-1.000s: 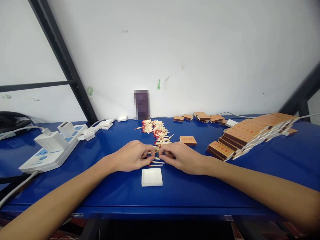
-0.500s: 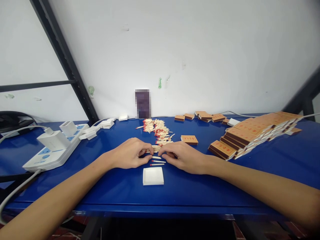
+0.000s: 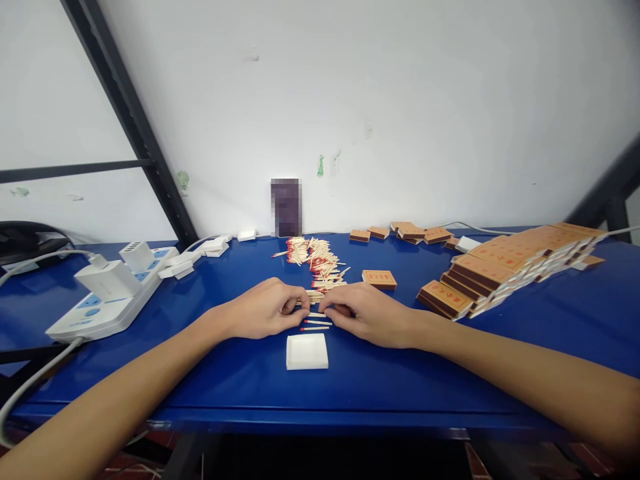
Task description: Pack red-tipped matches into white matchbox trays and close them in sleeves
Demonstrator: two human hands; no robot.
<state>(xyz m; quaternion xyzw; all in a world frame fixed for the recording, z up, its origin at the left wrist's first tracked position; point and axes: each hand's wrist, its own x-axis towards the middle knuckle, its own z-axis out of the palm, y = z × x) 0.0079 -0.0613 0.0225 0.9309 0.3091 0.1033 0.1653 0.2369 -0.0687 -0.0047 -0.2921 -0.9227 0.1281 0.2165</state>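
My left hand (image 3: pixel 273 307) is closed, with thumb and forefinger pinched at the left end of a matchstick (image 3: pixel 317 315). At the stick's right end, the fingertips of my right hand (image 3: pixel 367 313) are pinched too. Just below lie two loose red-headed matchsticks (image 3: pixel 316 328), side by side on the blue table (image 3: pixel 240 380). Nearer to me is a white matchbox tray (image 3: pixel 307 352), lying flat with its hollow up. Behind my fingers a heap of matches (image 3: pixel 325 267) stretches back toward the wall, its near part half hidden by my hands.
A closed matchbox (image 3: pixel 379 279) lies behind my right hand. Stacked matchboxes (image 3: pixel 500 263) lean at the right, with more boxes (image 3: pixel 410 231) along the wall. At left are a power strip (image 3: pixel 115 303) and white trays (image 3: pixel 215 248). A pixelated dark object (image 3: pixel 287 207) stands by the wall.
My left fingertips have shifted slightly right, onto the matchstick's end. The right hand has barely moved. Tray, loose matches and boxes stay where they were.
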